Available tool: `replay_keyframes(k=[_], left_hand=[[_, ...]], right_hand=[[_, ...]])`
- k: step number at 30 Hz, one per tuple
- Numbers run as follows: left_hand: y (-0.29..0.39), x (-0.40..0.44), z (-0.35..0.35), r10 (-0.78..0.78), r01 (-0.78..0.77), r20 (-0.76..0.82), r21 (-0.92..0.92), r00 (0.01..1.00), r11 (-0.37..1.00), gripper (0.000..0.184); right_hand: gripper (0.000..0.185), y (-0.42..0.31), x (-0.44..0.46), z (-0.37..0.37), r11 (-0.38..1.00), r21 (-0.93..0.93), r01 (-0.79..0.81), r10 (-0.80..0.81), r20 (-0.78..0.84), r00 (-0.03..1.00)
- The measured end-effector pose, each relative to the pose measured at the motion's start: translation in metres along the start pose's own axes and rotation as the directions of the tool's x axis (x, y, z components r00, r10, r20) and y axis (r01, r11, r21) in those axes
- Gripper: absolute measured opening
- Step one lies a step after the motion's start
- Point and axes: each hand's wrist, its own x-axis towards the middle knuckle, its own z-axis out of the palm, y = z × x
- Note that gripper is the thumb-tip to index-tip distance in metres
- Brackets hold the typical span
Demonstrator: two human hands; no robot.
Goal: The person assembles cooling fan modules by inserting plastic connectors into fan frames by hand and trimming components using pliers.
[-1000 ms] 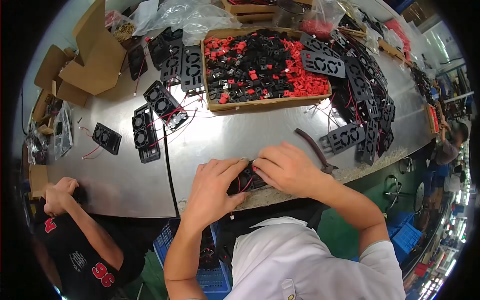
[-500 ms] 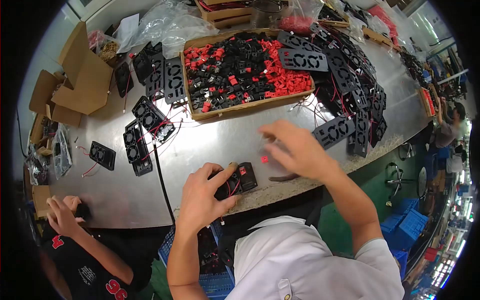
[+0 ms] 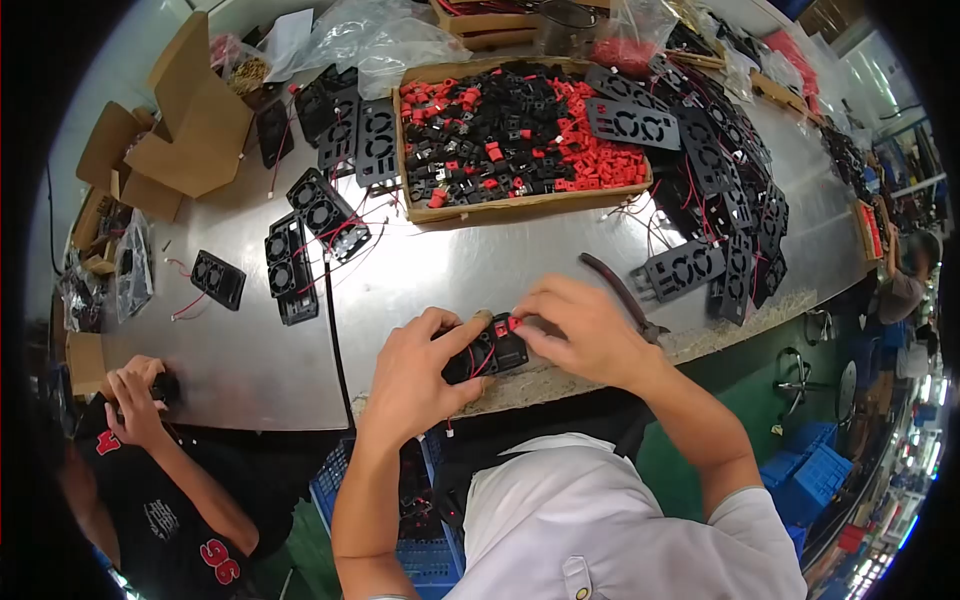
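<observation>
My left hand (image 3: pixel 412 378) is closed around the left part of a black fan panel (image 3: pixel 513 352) near the table's front edge, its thumb and fingers on opposite sides. Thin red wires cross the panel beside the fingers. A red plastic piece (image 3: pixel 501 328) sits in the panel's right end. Right beside it, my right hand (image 3: pixel 585 335) pinches a small red plastic part (image 3: pixel 515 323) between thumb and fingertips, at the panel's upper right corner. Fingers partly cover this part. Pliers (image 3: pixel 618 288) with dark handles lie just right of my right hand.
A cardboard tray (image 3: pixel 530 208) of black and red plastic parts stands behind my hands. Many fan panels (image 3: pixel 685 268) are piled at right. More fan units (image 3: pixel 290 270) and an open carton (image 3: pixel 185 150) are at left. A co-worker's hands (image 3: pixel 140 405) are at lower left.
My right hand has come down and left to the panel's right end and now pinches a red part; a loose one lay on the table there before. The pliers show more fully. The view has shifted.
</observation>
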Motion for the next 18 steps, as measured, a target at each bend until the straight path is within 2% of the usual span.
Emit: replay_keyframes(k=[7, 18], left_hand=[[-0.003, 0.0, -0.001, 0.019, -0.019, 0.002, -0.003, 1.0, 1.0, 0.069], [-0.003, 0.003, -0.001, 0.041, -0.041, -0.001, 0.005, 0.999, 0.999, 0.067]], right_hand=[[0.016, -0.007, 0.009, 0.009, 0.971, -0.171, 0.167, -0.157, 0.07, 0.985], [0.015, -0.022, 0.012, 0.009, 0.924, -0.358, 0.134, -0.049, 0.238, 0.97]])
